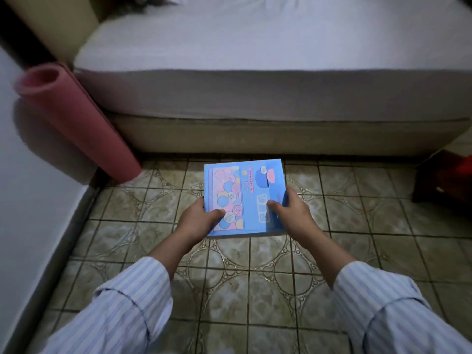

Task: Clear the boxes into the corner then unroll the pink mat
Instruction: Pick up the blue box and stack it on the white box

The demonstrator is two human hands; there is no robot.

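Both hands, left (198,219) and right (293,213), pinch a flat glossy blue box (245,198), thumbs on top, over patterned tile floor (229,284), the rolled foam mat (76,121) leaning near the bed (255,72).

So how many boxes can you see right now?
1. The blue box is over the tiled floor in front of the bed, held by the left hand and right hand. More boxes could be out of view.

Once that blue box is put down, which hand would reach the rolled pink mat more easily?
Probably the left hand. The pink mat stands rolled in the corner on the person's left, beside the bed. The right hand grips the blue box on its far side and would have to cross over.
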